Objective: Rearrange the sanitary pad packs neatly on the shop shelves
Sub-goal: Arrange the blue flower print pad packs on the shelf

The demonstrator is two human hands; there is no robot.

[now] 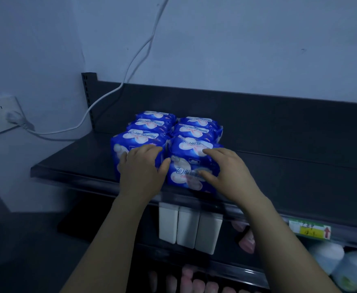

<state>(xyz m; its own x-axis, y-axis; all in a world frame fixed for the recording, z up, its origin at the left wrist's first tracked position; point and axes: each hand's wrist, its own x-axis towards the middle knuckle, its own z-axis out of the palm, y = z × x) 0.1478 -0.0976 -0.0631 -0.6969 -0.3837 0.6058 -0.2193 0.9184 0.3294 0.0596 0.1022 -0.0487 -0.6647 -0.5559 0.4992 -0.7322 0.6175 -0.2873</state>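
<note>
On the far left wall a white socket point(1, 114) holds a grey plug point(14, 119), and its white cable point(101, 100) runs right across the corner and climbs the wall past the slotted shelf upright point(89, 96). The dark top shelf point(289, 172) reaches from there to the right edge, with a low back panel point(247, 111) at its far side. Towards the left end of this shelf stand six blue sanitary pad packs point(196, 130), in two columns of three running from near to far, with the columns touching each other. The left hand point(141, 172) grasps the near left pack point(135, 138): its fingers curl over the pack's top near edge, the palm covers the front face, and the thumb reaches right to the seam between the two near packs. Just to its right, the right hand point(226, 168) grasps the near right pack point(184, 172), which stands at the shelf's near edge; the arched fingers rest on its top and the thumb presses on its front face. Both forearms are bare and come up from the bottom of the view. Under the top shelf, beneath the packs, three white boxes point(188, 227) stand side by side. Right of them lie blurred pink packs point(246, 240). Farther right a green and yellow price label point(309, 228) with a red arrow sits on the shelf rail, and pale bottles point(325, 256) stand below it at the right edge.
</note>
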